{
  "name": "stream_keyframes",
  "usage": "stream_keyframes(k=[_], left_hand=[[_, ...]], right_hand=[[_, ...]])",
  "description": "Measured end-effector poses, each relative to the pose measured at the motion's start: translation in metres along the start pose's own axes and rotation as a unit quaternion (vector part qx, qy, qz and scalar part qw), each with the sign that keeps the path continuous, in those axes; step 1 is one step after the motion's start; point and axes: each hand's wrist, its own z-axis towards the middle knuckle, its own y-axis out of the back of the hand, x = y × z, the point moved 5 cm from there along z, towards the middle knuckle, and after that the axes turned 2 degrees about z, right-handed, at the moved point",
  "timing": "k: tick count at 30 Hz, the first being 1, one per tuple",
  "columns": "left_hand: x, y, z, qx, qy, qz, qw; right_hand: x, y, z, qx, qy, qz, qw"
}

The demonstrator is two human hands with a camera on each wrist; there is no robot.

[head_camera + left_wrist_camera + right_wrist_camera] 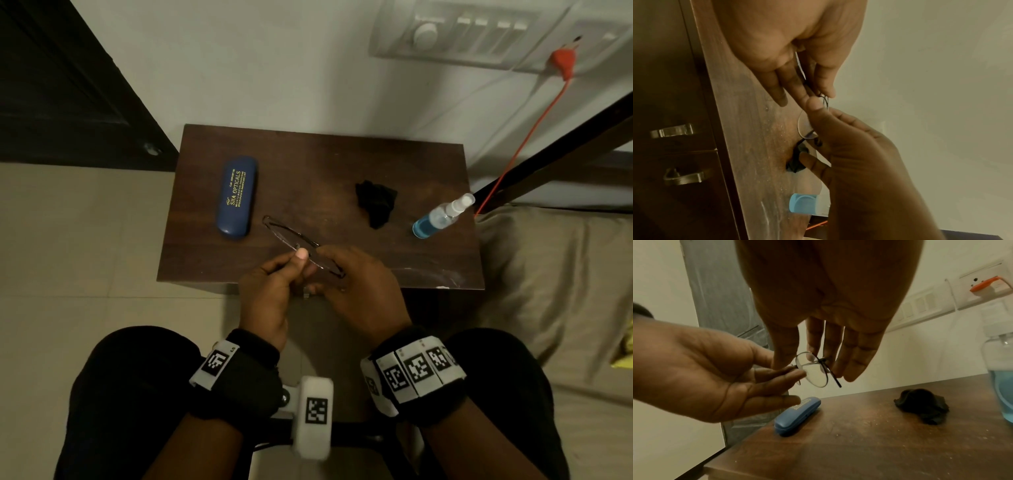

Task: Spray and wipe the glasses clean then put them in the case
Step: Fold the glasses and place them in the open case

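Note:
Thin wire-rimmed glasses [291, 237] hang in the air over the near edge of the small dark wooden table [308, 161]. My left hand [297, 261] pinches the frame near the bridge between thumb and fingertips [823, 96]. My right hand [329, 275] holds the right side, thumb and fingers closed around the lens and folded temple [823, 361]. A shut blue glasses case [236, 197] lies at the left of the table. The crumpled black cloth [375, 204] sits right of centre. The spray bottle [442, 216] with blue liquid lies on its side at the right edge.
The table stands against a pale wall with a switch panel [462, 32] and an orange plug and cord [561, 61]. A dark door [61, 85] is at the left, a bed with beige bedding [555, 274] at the right. Drawer handles [672, 130] show on the table front.

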Motion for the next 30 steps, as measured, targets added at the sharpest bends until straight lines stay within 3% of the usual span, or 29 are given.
stream_keyframes(k=[5, 9, 11, 15, 17, 21, 24, 26, 30], left_hand=[[0.001, -0.005, -0.006, 0.007, 0.012, 0.006, 1.000], [-0.002, -0.004, -0.006, 0.017, 0.014, 0.054, 0.998], [-0.004, 0.005, -0.001, -0.022, 0.000, 0.097, 0.995], [-0.014, 0.033, 0.012, -0.129, -0.100, 0.158, 0.974], [-0.010, 0.034, 0.022, -0.102, -0.105, 0.191, 0.971], [0.005, 0.019, 0.044, -0.005, -0.025, 0.200, 0.979], [0.006, 0.014, 0.057, -0.012, -0.022, 0.175, 0.984], [0.003, 0.014, 0.064, -0.021, -0.037, 0.180, 0.983], [0.006, 0.019, 0.081, -0.034, -0.029, 0.225, 0.973]], right_hand=[[0.004, 0.008, 0.002, -0.016, 0.007, -0.045, 0.999], [-0.008, 0.014, 0.011, -0.006, -0.048, 0.051, 0.998], [-0.018, 0.018, 0.015, 0.003, -0.098, 0.116, 0.988], [-0.036, 0.024, 0.024, 0.006, -0.155, 0.211, 0.965], [-0.047, 0.024, 0.030, 0.011, -0.176, 0.245, 0.953], [-0.060, 0.018, 0.042, 0.015, -0.210, 0.327, 0.921], [-0.065, 0.013, 0.049, -0.007, -0.230, 0.367, 0.901], [-0.072, 0.010, 0.055, -0.035, -0.242, 0.350, 0.904], [-0.086, 0.006, 0.068, -0.062, -0.240, 0.197, 0.949]])
